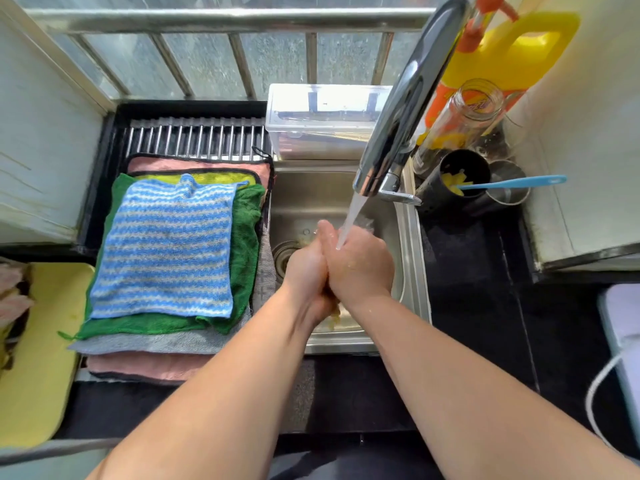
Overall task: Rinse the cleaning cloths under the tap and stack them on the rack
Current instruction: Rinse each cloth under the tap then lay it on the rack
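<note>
Pressed together, left hand (306, 268) and right hand (360, 268) squeeze a half-hidden yellowish cloth (334, 318) under the tap (408, 98); rack (194, 136) lies left of the tap, nearer left hand.

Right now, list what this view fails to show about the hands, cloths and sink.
Head view: what the left hand and right hand hold; pressed together, they hide all but a yellowish scrap.
The striped cloth covers the lower cloths on the rack; only edges show.
The drain is partly behind the left hand.
Frame's left edge cuts off what lies on the yellow board.
</note>
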